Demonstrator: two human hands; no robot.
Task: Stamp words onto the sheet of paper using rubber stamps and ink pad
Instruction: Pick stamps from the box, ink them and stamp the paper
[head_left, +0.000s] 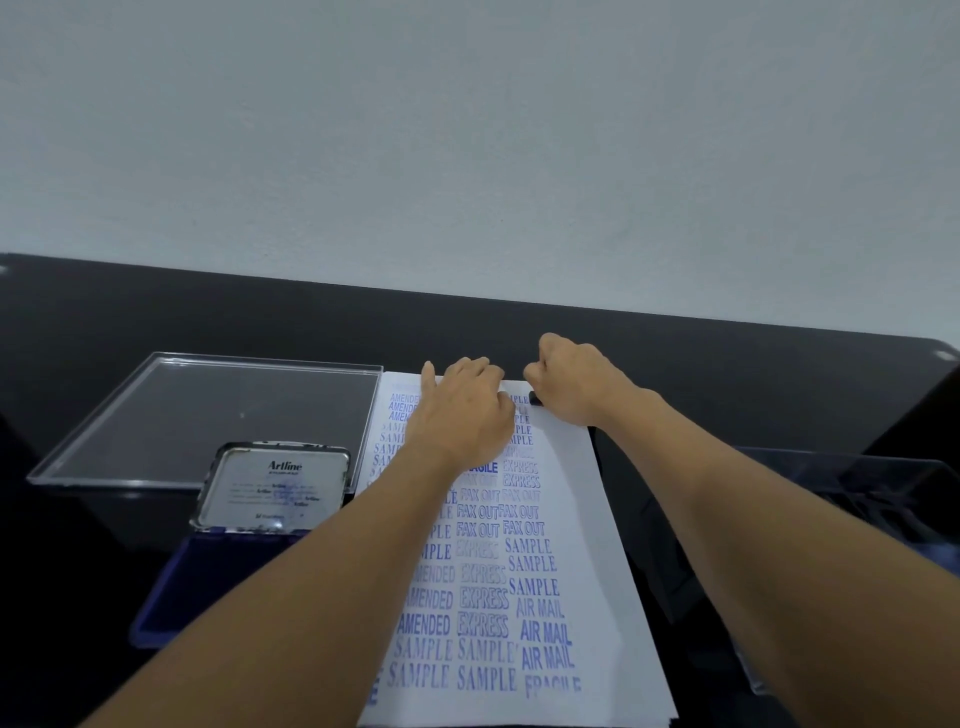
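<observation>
Sheet of paper (582, 499), already crowded with blue columns reading SAMPLE, AMENDED, EXPRESS, FAX OUT and AIR MAIL, lies lengthwise on a black table (727, 364), its long axis running away from the person.

At the sheet's far end, the right hand (576, 384) is balled into a fist over a small dark object, apparently a rubber stamp (535, 400). Only a sliver shows beneath the curled fingers, set down at the head of the third column. The left hand (462, 415) lies palm-down on the paper just beside it, thumb out to the side, holding nothing and seemingly pinning the page flat. Its fingertips are hidden beyond the knuckles.

An ink pad (208, 587) sits open to the left of the sheet, its metal lid (270, 488) propped upright, with a clear plastic cover (208, 415) behind it. A second clear box (857, 493) stands to the right, its contents too dim to make out.

The stamping hand works on the side of the page away from the ink. The pad lies left of it and closer to the person, beyond the left forearm. Any re-inking would likely carry the right hand back across the printed columns and over that arm, though the left hand is the nearer to the pad.
</observation>
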